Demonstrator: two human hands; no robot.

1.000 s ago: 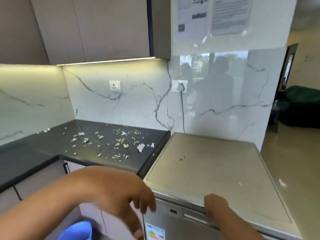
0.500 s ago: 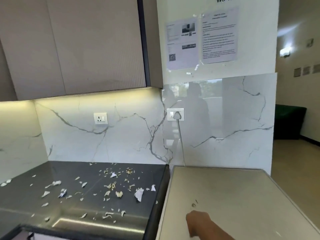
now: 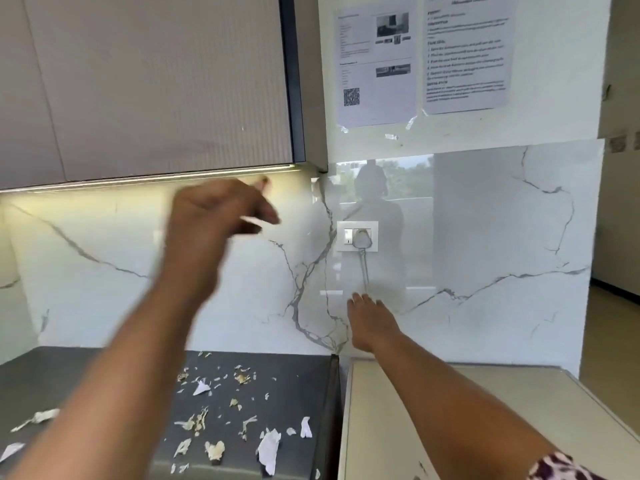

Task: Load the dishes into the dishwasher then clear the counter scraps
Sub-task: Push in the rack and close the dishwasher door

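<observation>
— Where were the hands?
— Both were raised before the marble wall. The left hand, blurred, hung in the air with fingers loosely extended, holding nothing. The right hand reached toward the wall socket, fingers straight, empty, just below the plugged-in cord.

— And the scraps?
— Paper and peel scraps lay scattered over the dark tabletop at left. The dishwasher stood just beside it, only its pale top visible.
</observation>
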